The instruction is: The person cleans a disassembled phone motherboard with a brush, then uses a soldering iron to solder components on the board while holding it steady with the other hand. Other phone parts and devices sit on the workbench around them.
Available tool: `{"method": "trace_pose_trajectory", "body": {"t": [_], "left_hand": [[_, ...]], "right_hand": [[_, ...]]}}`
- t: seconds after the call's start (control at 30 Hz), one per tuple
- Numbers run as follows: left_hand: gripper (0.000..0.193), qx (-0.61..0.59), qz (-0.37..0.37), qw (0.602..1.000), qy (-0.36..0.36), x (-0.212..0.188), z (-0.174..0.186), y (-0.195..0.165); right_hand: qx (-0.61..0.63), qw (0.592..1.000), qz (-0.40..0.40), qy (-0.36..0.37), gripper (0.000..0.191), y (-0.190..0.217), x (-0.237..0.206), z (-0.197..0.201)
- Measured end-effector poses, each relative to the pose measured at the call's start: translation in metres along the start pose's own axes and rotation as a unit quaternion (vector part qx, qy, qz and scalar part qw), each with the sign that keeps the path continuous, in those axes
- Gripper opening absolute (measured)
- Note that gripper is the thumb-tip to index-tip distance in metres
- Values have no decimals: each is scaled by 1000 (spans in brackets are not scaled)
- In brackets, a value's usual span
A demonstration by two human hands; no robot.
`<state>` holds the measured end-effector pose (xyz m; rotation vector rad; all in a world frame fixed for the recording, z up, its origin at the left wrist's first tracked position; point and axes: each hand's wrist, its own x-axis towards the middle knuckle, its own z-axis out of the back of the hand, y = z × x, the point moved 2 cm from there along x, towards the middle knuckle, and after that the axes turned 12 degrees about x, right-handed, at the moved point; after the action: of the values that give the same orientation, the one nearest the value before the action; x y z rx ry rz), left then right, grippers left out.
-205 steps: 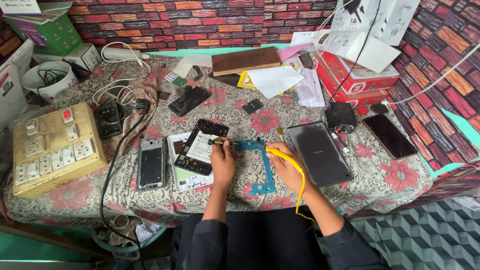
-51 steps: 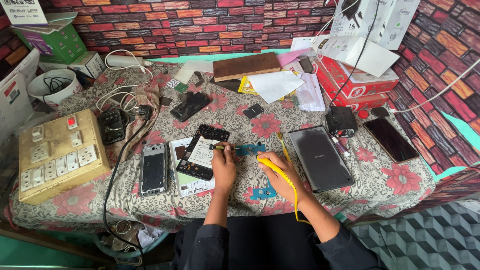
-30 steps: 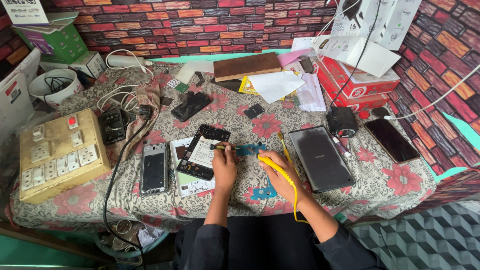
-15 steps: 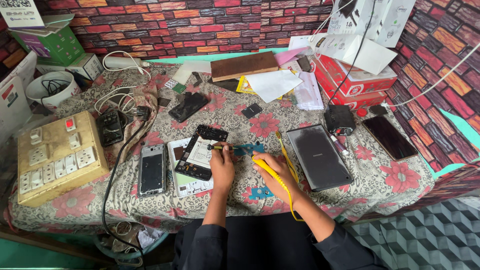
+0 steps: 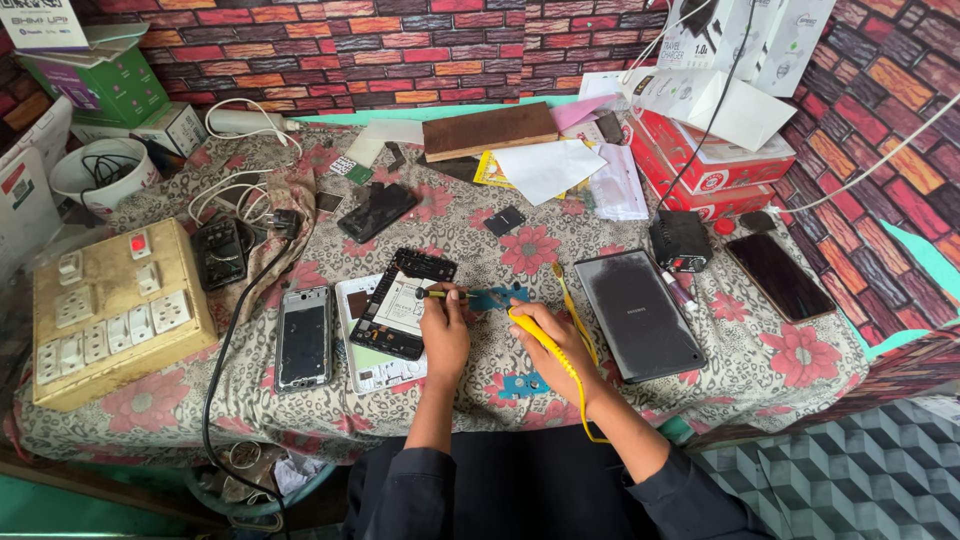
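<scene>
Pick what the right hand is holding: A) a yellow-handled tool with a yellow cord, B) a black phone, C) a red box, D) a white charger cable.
A: the right hand grips a yellow-handled tool, its yellow cord running back along the wrist, tip aimed at the blue board near the left hand.

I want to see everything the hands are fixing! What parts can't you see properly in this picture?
- Head view: the tip of the yellow tool is too small to see against the blue board.
- The left hand hides part of the opened phone.
- The green-handled tool is too small to identify.
</scene>
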<state>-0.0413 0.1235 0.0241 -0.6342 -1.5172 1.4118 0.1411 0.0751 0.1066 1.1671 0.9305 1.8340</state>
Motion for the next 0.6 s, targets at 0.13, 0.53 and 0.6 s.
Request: {"method": "trace_pose_trajectory", "body": {"t": [0.13, 0.53, 0.6], "left_hand": [[20, 3, 3, 1000, 1, -1, 1, 0], [19, -2, 1, 1000, -2, 0, -4, 2], [19, -3, 8, 1000, -1, 1, -4, 3]], "right_hand": [[5, 1000, 12, 4, 22, 3, -2, -2], [15, 1000, -6, -3, 21, 4, 3, 18], [4, 1000, -21, -5, 22, 3, 3, 23]]}}
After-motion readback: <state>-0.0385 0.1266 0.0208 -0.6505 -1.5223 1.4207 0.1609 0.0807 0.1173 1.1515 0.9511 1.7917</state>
